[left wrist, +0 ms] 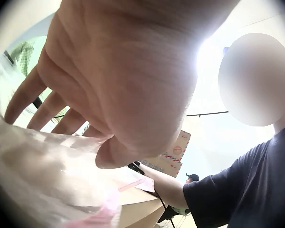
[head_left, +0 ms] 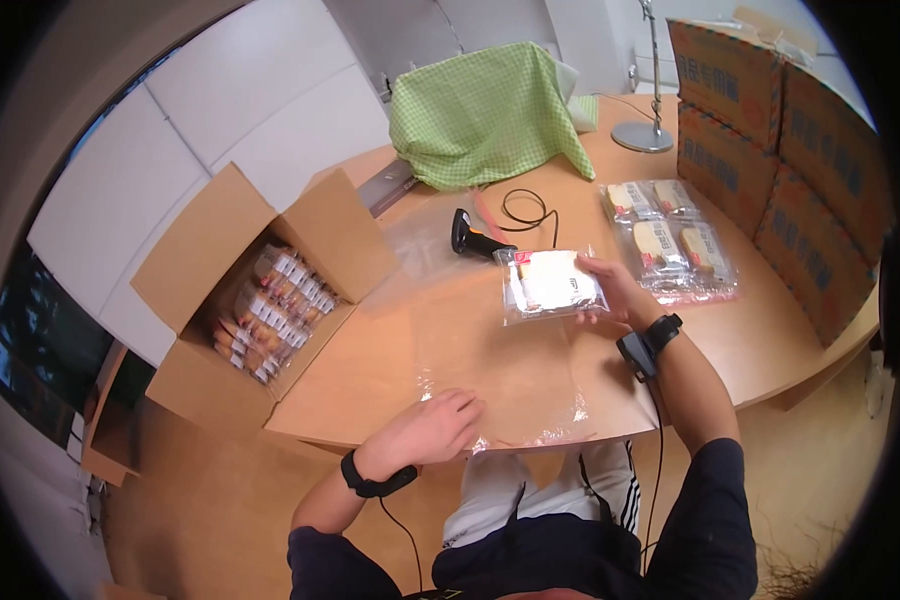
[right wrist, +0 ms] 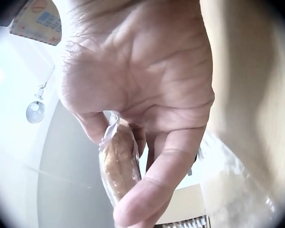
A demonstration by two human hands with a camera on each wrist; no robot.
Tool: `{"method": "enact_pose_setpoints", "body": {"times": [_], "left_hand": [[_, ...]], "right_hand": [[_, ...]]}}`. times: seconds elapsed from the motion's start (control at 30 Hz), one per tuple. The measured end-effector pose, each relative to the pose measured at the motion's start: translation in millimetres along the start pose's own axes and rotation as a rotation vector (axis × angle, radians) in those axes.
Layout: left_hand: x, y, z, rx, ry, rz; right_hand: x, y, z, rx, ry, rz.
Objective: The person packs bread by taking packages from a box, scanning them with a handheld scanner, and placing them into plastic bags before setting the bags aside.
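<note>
In the head view my right hand grips a clear-wrapped packet of bread by its right end, above the table. The right wrist view shows the wrapped bread edge-on between the thumb and fingers. My left hand is at the table's front edge, on the left side of a large clear plastic bag lying flat. Seen from the left wrist, its fingers are spread and loosely bent, with their tips right at the crinkled plastic.
An open cardboard box with several wrapped packets stands at left. A black scanner with a coiled cable lies behind the held packet. Bagged bread packets lie at right, before stacked cartons. A green checked cloth and a lamp base are at the back.
</note>
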State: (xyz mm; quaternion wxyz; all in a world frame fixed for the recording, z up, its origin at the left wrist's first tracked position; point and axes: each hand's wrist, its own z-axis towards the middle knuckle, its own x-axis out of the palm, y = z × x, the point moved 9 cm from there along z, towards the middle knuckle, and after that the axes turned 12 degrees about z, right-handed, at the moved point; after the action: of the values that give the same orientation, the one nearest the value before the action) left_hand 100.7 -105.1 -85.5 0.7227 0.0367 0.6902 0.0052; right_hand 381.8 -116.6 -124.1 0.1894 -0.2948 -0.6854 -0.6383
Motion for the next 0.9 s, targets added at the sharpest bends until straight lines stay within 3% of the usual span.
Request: {"method": "enact_pose_setpoints", "body": {"times": [0.17, 0.23, 0.27, 0.33, 0.4, 0.43, 0.47, 0.53, 0.6, 0.73, 0.83, 0.9], "left_hand": [[-4, 10, -1, -0.059, 0.013, -0.099], [5, 15, -1, -0.09, 0.101, -0.116], [4, 14, 0, -0.095, 0.097, -0.12], [-8, 11, 4, -0.112, -0.031, -0.083], [-9, 13, 7, -0.138, -0.04, -0.071], [-7, 13, 9, -0.169, -0.038, -0.05], [-6, 6, 11, -0.131, -0.039, -0.087], [-20, 11, 13, -0.216, -0.132, -0.083], [-25, 8, 18, -0.231, -0.149, -0.109], [-25, 11, 21, -0.299, -0.211, -0.12], [-34, 8, 24, -0.329, -0.252, -0.135], [-37, 6, 26, -0.328, -0.284, -0.14]], "right_hand": [[40, 17, -16, -0.058, 0.037, -0.114], [61, 16, -31, -0.081, 0.064, -0.181], [69, 11, -44, -0.09, 0.003, -0.198], [84, -1, -67, -0.052, 0.017, -0.299], [95, -21, -88, 0.01, -0.021, -0.304], [100, -40, -97, 0.147, 0.122, -0.291], [114, -46, -114, 0.253, 0.124, -0.333], [125, -61, -130, 0.326, 0.161, -0.323], [121, -82, -138, 0.36, 0.229, -0.113], [122, -83, -139, 0.317, 0.297, -0.21], [124, -79, -141, 0.342, 0.211, -0.299], [131, -70, -140, 0.261, 0.135, -0.437]]}}
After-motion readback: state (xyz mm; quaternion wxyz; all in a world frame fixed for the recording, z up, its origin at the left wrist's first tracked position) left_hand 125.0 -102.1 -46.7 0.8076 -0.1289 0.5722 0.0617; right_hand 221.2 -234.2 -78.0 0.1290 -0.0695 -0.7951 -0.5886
